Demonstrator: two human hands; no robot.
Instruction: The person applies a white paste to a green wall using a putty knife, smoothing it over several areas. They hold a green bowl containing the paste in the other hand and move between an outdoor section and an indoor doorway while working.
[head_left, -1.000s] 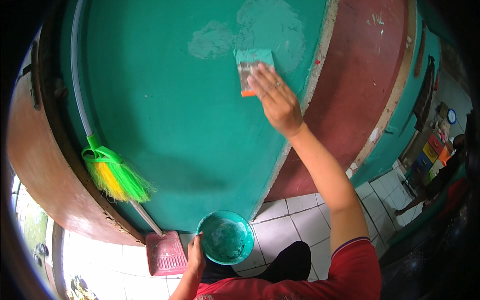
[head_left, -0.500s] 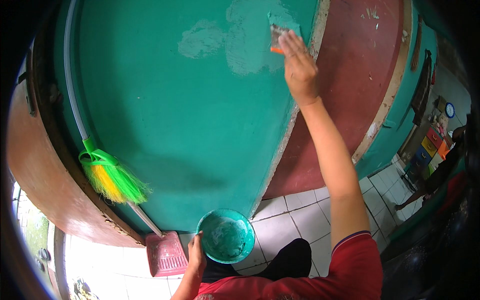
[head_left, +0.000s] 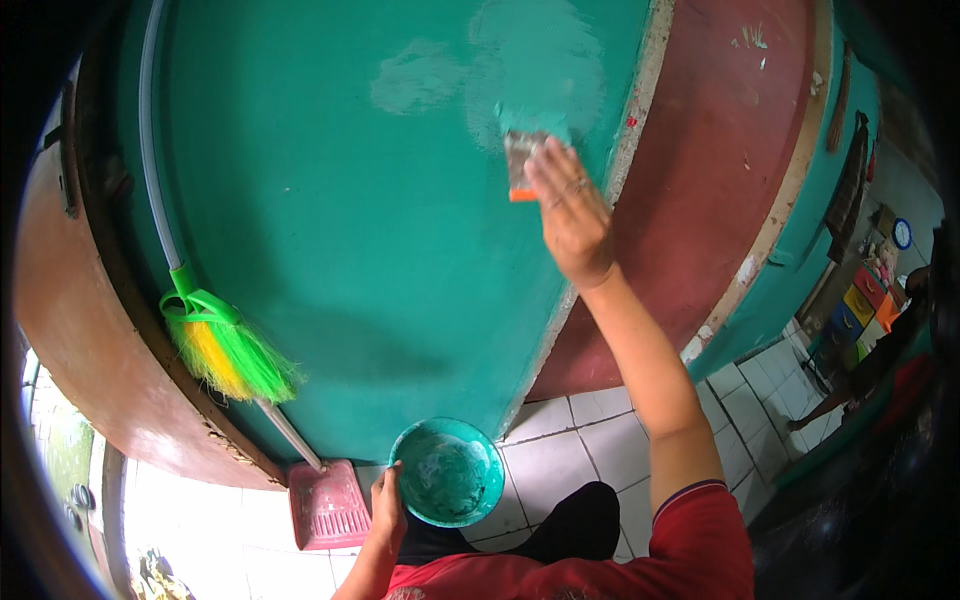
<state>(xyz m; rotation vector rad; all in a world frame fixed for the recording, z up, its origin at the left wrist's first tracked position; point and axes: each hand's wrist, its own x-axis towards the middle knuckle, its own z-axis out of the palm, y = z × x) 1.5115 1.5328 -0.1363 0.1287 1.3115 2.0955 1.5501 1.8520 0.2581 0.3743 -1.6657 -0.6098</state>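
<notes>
Green-painted wall (head_left: 330, 200) filled most of my head view, a rough unpainted strip (head_left: 632, 125) running along its right edge. Two pale patches showed near its top: a large one (head_left: 540, 55) toward that edge, a smaller one (head_left: 415, 78) left of it.

Right hand (head_left: 578, 225): fingers straight and close together, pressing a flat greyish scraper with an orange back edge (head_left: 522, 172) at the large patch's lower end. Thumb hidden; full grip I couldn't tell. Green paste (head_left: 535, 118) lay along the blade's upper edge.

Left hand (head_left: 388, 500) pinched the left rim of a round teal plastic bowl (head_left: 488, 450), paste-smeared inside, seen against white floor tiles (head_left: 560, 460).

Risks, as I judged them: too steep a blade could score the patch or leave ridges; straying right could snag it on the rough strip; an overloaded edge could drop paste. With a one-sided hold, an upward stretch could tip the bowl.
</notes>
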